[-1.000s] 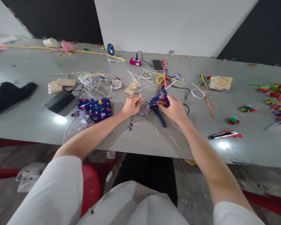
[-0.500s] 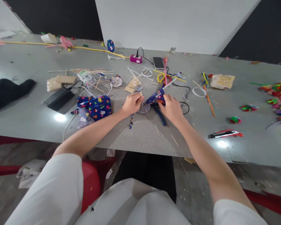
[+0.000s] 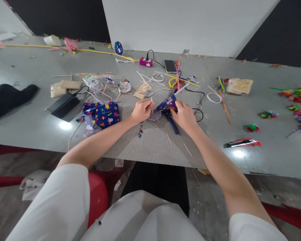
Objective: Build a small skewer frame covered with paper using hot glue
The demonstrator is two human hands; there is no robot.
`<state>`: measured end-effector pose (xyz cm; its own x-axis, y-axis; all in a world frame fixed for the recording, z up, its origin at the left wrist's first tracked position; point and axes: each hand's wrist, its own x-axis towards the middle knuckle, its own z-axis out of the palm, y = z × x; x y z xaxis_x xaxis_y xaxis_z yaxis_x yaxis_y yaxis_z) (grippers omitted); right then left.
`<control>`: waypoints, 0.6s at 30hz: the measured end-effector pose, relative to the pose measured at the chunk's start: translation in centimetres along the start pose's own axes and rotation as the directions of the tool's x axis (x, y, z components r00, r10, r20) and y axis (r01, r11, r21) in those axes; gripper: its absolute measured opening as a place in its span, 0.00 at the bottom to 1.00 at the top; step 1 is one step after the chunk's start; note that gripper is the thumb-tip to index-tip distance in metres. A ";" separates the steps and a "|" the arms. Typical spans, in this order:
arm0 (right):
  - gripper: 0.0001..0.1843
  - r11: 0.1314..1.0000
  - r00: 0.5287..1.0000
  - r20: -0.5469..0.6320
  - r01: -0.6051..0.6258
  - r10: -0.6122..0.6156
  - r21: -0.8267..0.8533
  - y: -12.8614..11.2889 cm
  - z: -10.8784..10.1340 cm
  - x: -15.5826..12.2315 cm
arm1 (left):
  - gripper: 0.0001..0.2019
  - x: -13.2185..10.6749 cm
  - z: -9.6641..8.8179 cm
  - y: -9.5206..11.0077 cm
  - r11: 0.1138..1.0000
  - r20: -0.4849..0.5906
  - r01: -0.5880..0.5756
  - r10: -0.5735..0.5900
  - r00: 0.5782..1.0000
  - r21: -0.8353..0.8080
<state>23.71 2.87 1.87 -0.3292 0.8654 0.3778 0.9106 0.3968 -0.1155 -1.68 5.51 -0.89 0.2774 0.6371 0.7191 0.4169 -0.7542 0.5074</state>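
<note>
My left hand point(image 3: 142, 111) is closed in a pinch on a thin wooden stick point(image 3: 152, 101), which points up from the fingertips. A blue glue gun point(image 3: 167, 103) with a small lit red light is gripped by my right hand point(image 3: 185, 114). Its nozzle points left and sits close to the stick; I cannot tell whether they touch. Below the nozzle lies a round pleated piece point(image 3: 155, 116), partly hidden by my left hand. Blue-handled pliers point(image 3: 172, 124) lie under the glue gun.
Patterned blue fabric point(image 3: 106, 114) and a black box-shaped case point(image 3: 64, 106) lie on the left. Behind my hands are loose sticks point(image 3: 142, 90), a phone point(image 3: 170, 66) and a purple socket block point(image 3: 145, 62). At right lie a utility knife point(image 3: 242, 143) and colourful fuzzy pieces point(image 3: 299, 103).
Both hands keep nearly the same pose, with the stick and glue gun still held close together. The whole view has shifted very slightly.
</note>
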 end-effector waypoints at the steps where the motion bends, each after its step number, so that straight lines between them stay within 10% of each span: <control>1: 0.18 1.000 1.000 0.001 -0.001 0.001 0.008 0.0 0.0 0.0 | 0.20 0.0 0.0 0.0 1.000 0.001 0.002 -0.002 1.000 0.001; 18: 0.19 0.999 1.000 0.006 0.011 -0.012 0.036 0.1 -0.4 -0.1 | 0.19 0.0 0.0 0.0 1.000 -0.004 0.002 -0.002 1.000 0.007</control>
<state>23.98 2.72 2.19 -0.3413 0.8627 0.3732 0.8973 0.4173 -0.1440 -1.67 5.53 -0.91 0.2727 0.6380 0.7201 0.4236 -0.7517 0.5055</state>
